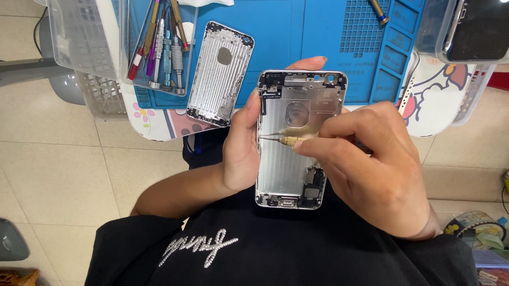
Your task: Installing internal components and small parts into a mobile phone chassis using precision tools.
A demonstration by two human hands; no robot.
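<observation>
1. Far left, on the blue work mat point(282, 24), I see a clear tray of small screwdrivers point(164, 42). Just beside it lies a spare silver phone back shell point(219, 73), flat and well apart from my hands.
2. My left hand point(240, 145) grips the left edge of an empty phone housing point(297, 139). The thumb is on the near side and one fingertip peeks over the top. It is held up in the air over my black shirt point(295, 259), near the mat's edge.
3. I think this housing is light, thin and stiff. It looks like smooth metal, so it may slip. It could bend or scratch, so I judge the side edges are the best place to hold it, not the tiny parts inside.
4. My right hand point(373, 165) pinches a gold-tipped screwdriver point(286, 140). Its fine tip touches the left inner wall of the housing.
5. Far right, a clear phone case point(477, 30) rests near the mat.
</observation>
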